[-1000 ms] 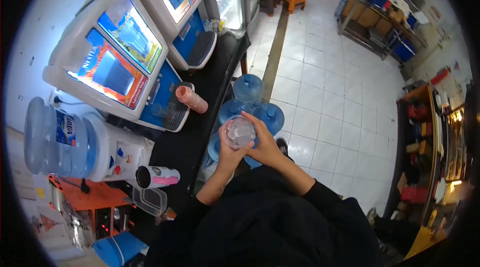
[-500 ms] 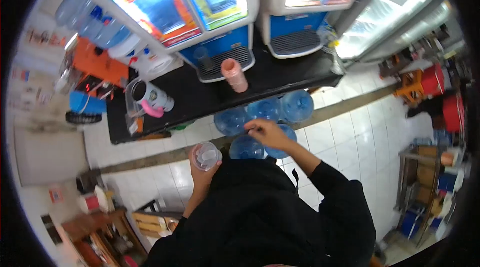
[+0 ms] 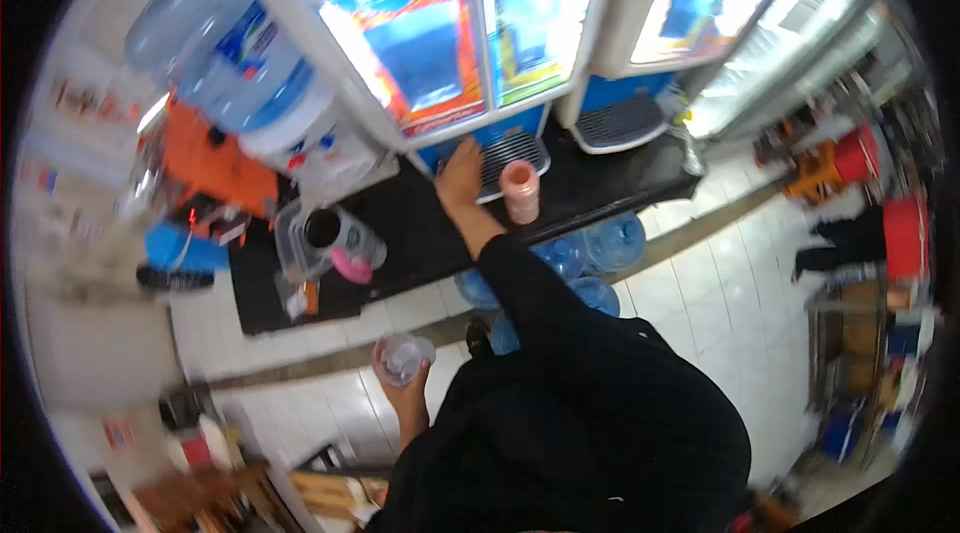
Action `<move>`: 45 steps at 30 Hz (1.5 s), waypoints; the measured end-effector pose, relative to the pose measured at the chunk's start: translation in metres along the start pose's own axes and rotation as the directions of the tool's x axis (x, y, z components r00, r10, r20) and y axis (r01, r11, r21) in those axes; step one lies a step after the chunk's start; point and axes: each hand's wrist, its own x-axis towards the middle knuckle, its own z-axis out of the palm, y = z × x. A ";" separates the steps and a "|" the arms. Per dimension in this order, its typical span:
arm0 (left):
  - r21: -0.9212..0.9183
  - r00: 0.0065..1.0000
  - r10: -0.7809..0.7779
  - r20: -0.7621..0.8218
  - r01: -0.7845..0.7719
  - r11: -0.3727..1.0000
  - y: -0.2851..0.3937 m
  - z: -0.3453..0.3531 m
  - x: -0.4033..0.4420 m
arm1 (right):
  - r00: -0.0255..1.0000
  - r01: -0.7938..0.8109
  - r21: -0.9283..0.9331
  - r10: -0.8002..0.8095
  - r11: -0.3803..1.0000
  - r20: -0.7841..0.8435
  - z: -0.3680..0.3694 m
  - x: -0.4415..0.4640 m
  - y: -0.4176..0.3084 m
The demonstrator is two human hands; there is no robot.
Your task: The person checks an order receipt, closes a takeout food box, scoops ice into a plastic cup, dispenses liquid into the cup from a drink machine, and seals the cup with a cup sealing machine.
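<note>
The left hand point(image 3: 408, 397) grips a clear cup point(image 3: 404, 358) in front of the counter point(image 3: 430, 248); the right hand point(image 3: 461, 176), grip unclear, reaches over it to 1 drink machine point(image 3: 430, 48); 1 pink bottle point(image 3: 521, 199) stands on it.

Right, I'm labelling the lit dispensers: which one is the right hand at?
The dispenser beside the upturned water bottle: the right hand is at its tray, while the other dispenser has no hand near.

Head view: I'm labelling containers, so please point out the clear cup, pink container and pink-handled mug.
Clear cup point(image 3: 418, 346), head view: its upper right part.
Pink container point(image 3: 522, 199), head view: middle of its side.
Pink-handled mug point(image 3: 357, 237), head view: its body.
</note>
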 end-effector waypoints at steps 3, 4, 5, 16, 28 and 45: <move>0.007 0.990 0.084 0.116 -0.086 0.996 0.018 -0.014 0.043 | 0.987 0.136 0.203 -0.115 0.970 -0.114 -0.001 -0.011 0.006; 0.069 0.987 0.105 0.121 -0.114 0.991 0.015 -0.021 0.055 | 0.990 0.090 0.328 -0.120 0.941 0.074 -0.024 -0.016 0.003; 0.089 0.981 0.102 0.166 -0.118 0.989 0.017 -0.026 0.066 | 0.954 0.014 0.445 -0.146 0.895 0.263 -0.065 -0.025 -0.014; 0.156 0.970 0.128 0.207 -0.162 0.974 0.005 -0.020 0.075 | 0.996 -0.060 0.039 0.057 0.997 0.073 -0.367 0.140 0.179; -0.002 0.985 -0.010 0.170 0.011 1.000 -0.028 0.063 -0.054 | 0.983 0.009 -0.050 -0.018 0.999 -0.183 -0.306 0.272 0.236; 0.121 0.980 0.122 0.157 -0.142 0.982 -0.046 0.053 -0.113 | 0.977 0.089 0.178 -0.051 0.980 -0.207 -0.299 0.273 0.248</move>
